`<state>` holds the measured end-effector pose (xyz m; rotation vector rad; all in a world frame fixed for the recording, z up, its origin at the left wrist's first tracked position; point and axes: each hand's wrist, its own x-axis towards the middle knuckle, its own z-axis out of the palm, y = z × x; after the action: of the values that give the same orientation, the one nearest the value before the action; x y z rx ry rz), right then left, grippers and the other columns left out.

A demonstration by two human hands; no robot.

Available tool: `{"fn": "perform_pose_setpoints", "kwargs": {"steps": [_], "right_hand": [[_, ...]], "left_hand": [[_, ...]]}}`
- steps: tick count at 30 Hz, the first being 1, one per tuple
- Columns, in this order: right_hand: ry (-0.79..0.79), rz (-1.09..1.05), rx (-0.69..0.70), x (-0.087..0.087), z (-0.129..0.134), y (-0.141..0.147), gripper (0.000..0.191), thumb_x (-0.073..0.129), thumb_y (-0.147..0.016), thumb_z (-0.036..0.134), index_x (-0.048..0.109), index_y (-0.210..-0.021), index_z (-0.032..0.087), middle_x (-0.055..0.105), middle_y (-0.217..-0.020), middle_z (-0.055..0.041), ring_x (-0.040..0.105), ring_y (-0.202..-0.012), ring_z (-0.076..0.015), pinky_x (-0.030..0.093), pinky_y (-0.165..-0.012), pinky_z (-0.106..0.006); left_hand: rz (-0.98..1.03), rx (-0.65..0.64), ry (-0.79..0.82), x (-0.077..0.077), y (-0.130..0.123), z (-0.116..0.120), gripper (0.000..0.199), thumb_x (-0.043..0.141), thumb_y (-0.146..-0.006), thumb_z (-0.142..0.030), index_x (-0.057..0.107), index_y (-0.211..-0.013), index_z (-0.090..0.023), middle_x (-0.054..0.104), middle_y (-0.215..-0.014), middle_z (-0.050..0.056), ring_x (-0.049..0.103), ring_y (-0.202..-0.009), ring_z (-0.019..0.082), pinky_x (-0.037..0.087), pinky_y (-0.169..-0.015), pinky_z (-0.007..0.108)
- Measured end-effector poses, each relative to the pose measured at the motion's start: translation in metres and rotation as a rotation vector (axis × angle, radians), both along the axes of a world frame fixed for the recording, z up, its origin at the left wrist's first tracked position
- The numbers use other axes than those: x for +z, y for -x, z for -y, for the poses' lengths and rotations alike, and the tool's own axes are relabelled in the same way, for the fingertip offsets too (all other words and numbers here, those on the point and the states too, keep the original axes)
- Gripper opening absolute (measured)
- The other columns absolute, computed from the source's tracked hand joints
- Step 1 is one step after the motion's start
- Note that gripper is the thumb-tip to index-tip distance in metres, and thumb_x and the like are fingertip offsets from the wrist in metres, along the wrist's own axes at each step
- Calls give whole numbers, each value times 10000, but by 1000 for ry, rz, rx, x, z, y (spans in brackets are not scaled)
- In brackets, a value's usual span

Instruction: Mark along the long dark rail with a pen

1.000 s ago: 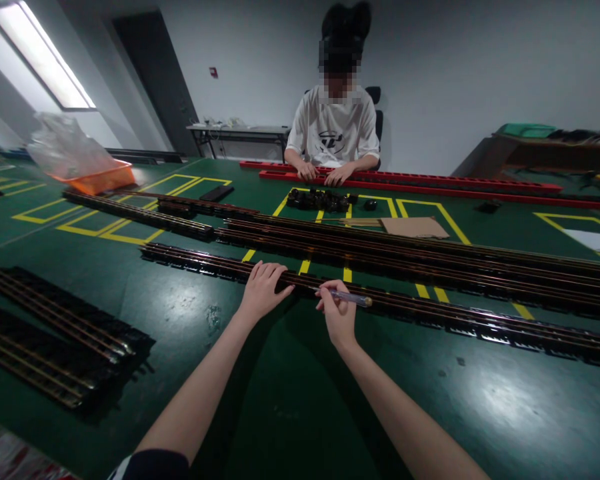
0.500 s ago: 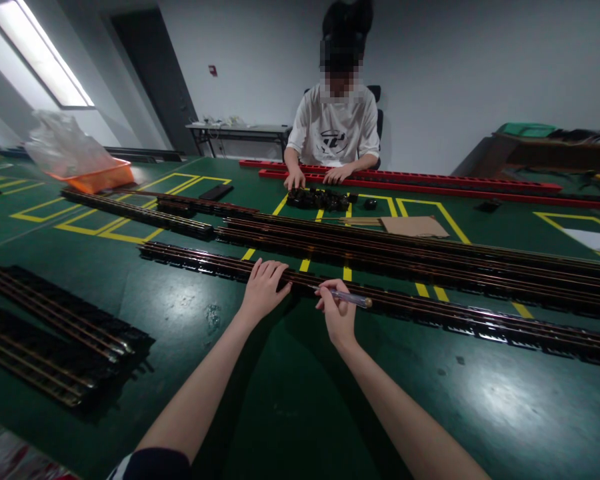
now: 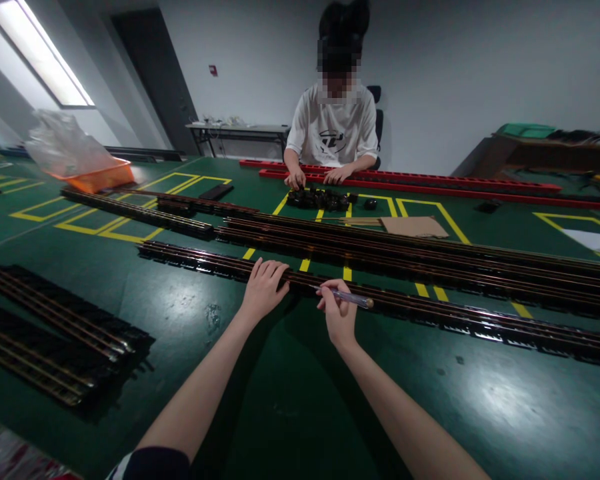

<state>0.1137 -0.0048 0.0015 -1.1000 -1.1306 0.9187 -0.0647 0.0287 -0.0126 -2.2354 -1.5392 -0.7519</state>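
Note:
A long black rail [image 3: 200, 259] with copper-coloured strips along it lies across the green table in front of me. My left hand [image 3: 265, 287] lies over this rail, fingers reaching across to its far edge and thumb on the near side. Just to the right, my right hand [image 3: 341, 313] is closed around a screwdriver [image 3: 353, 297] with a see-through purplish handle. The thin shaft points left, its tip at the rail between my two hands. What exactly the tip touches is too small to make out.
More black rails [image 3: 410, 257] lie beyond, and shorter ones [image 3: 60, 313] at left. Cardboard [image 3: 415, 227], red beams [image 3: 430, 183] and an orange bin [image 3: 100, 177] with a plastic bag stand farther back. Opposite, a co-worker [image 3: 333, 127] handles small black parts [image 3: 320, 199].
Almost nothing differs. My hands keep their places on the rail, with the screwdriver shifted a hair to the right. The co-worker's head and body have moved slightly left.

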Motion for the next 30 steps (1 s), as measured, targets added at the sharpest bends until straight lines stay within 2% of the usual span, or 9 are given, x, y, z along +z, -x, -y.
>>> {"fn": "perform_pose_setpoints", "kwargs": {"steps": [10, 30], "right_hand": [[14, 24, 18, 0, -1, 0, 122, 559, -794, 311, 565, -753, 197, 629, -668, 12, 555, -471, -111, 406, -447, -215], [-16, 58, 32, -1, -1, 0, 139, 557, -808, 327, 571, -759, 197, 626, -668, 6, 552, -469, -114, 433, -462, -233]], "left_hand": [[8, -6, 27, 2, 0, 1, 288, 477, -873, -222, 580, -1139, -184, 650, -1099, 78, 559, -1094, 242, 306, -1115, 467], [-6, 7, 66, 6, -1, 4, 415, 397, -829, -61, 598, -1172, -182, 652, -1136, 66, 546, -1133, 234, 280, -1137, 456]]}}
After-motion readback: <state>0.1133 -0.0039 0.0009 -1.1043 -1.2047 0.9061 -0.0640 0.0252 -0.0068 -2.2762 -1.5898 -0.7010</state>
